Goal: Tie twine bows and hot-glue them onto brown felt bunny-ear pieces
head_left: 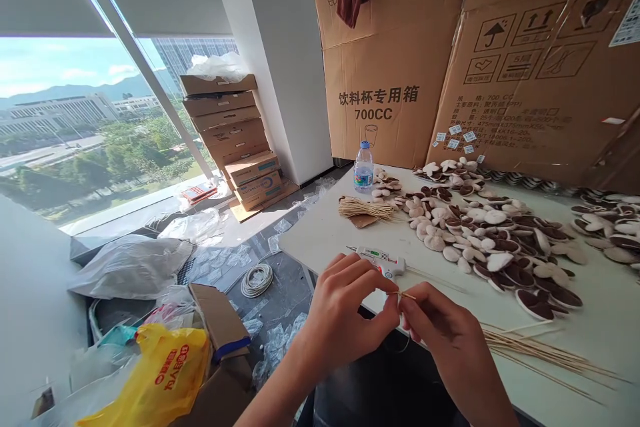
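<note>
My left hand (345, 300) and my right hand (443, 327) meet at the table's near edge, fingertips pinched together. Between them runs a short length of thin wooden stick (409, 295), gripped by both; the rest of it is hidden by my fingers. Just behind my left hand a white glue gun (383, 260) lies on the white table (320, 227). To the right of my right hand, several long thin sticks (550, 350) are spread along the table. Beyond them is a large heap of brown and cream plush pieces (480, 227).
A bundle of short sticks (367, 208) lies near a water bottle (364, 170). Tall cardboard boxes (385, 67) stand behind the table. On the left are stacked cartons (230, 127), a coiled cable (257, 280), plastic scraps and a yellow bag (165, 367) in an open box.
</note>
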### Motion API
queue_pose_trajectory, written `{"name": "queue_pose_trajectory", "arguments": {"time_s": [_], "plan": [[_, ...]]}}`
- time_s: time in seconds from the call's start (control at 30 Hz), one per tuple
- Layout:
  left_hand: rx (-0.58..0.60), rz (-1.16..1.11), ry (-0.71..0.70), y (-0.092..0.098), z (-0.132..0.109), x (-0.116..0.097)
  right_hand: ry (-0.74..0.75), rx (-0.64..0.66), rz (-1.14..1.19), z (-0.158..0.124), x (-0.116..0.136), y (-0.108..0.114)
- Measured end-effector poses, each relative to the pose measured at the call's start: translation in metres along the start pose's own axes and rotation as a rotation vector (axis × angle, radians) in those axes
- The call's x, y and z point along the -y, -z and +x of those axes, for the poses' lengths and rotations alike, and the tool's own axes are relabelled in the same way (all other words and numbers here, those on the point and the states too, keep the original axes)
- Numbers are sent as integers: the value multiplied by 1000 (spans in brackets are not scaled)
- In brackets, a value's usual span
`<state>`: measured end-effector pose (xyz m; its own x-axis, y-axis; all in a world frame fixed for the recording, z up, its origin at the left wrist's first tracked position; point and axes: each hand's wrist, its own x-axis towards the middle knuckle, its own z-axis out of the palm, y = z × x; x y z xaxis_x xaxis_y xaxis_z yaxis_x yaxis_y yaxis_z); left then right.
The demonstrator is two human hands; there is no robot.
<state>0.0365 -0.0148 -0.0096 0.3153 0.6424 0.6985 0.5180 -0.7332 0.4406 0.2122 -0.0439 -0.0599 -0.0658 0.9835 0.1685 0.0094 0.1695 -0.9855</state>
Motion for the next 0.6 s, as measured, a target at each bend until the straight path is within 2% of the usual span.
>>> {"name": "queue_pose_trajectory", "arguments": {"time_s": [0.27, 0.47, 0.6], "plan": [[7, 9, 0, -1, 0, -1, 5, -1, 31, 0, -2, -1], [-52, 2, -15, -4, -3, 2, 10, 34, 42, 1, -6, 0], [-67, -14, 33, -4, -4, 2, 31, 62, 11, -1, -4, -1]]}}
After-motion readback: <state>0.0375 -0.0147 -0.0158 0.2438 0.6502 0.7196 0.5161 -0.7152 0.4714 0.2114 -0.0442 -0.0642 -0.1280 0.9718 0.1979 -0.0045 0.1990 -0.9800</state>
